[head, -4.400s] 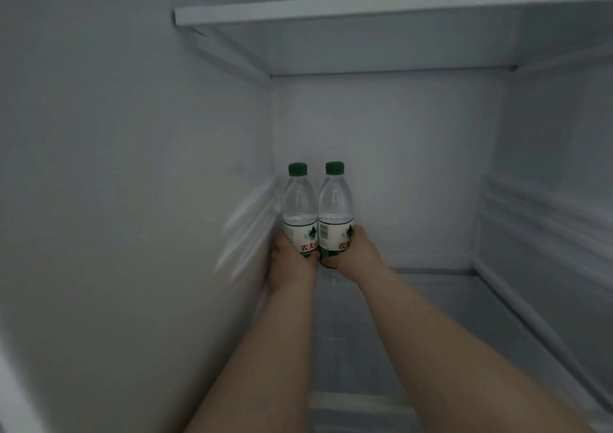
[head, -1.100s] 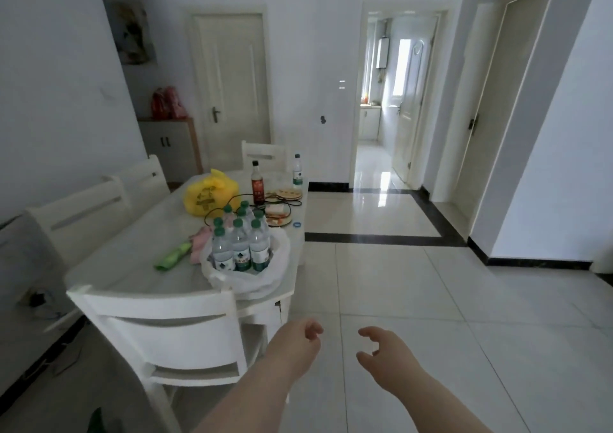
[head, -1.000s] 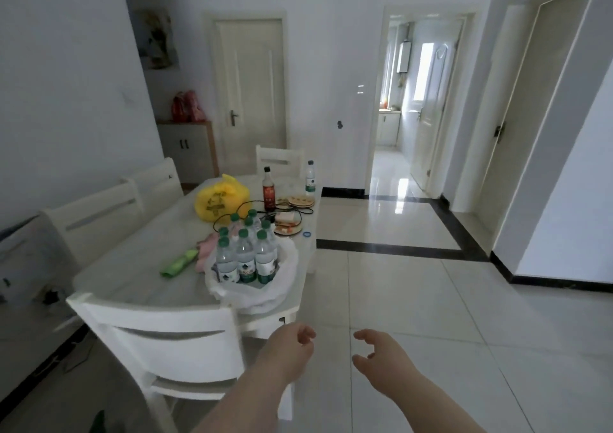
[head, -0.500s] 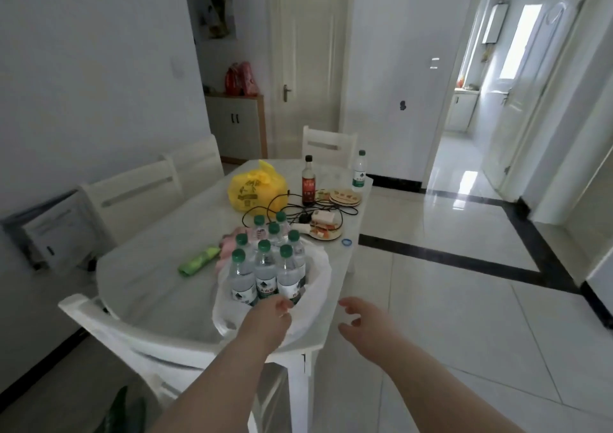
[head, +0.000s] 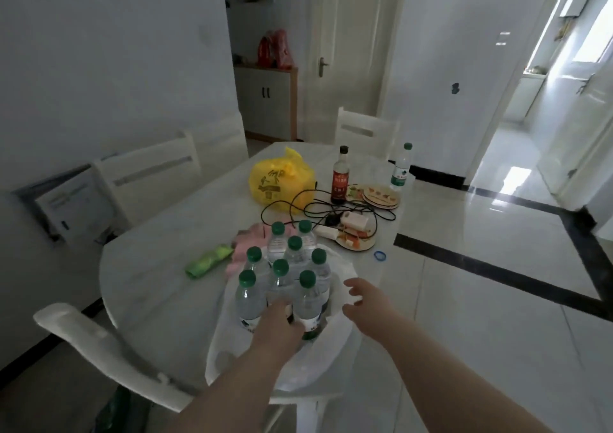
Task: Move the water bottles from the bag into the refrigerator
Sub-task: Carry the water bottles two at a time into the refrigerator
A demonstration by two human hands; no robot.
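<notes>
Left hand [head: 278, 327]: back toward the camera, set against the lower part of the front middle bottle [head: 281, 285]. My fingers there are hidden behind the hand, so I cannot tell whether they close round the bottle.

Eight green-capped bottles [head: 294, 255] stand upright in the white bag [head: 225, 359] on the table [head: 159, 250], directly ahead of those fingers. Their labels are too blurred to read.

Right hand [head: 368, 303]: fingers [head: 352, 283] spread wide, holding nothing, just right of the bottles, over the bag's rim.

Beyond my fingers:
- yellow bag [head: 282, 180], dark print illegible
- dark bottle [head: 341, 177], red label illegible
</notes>
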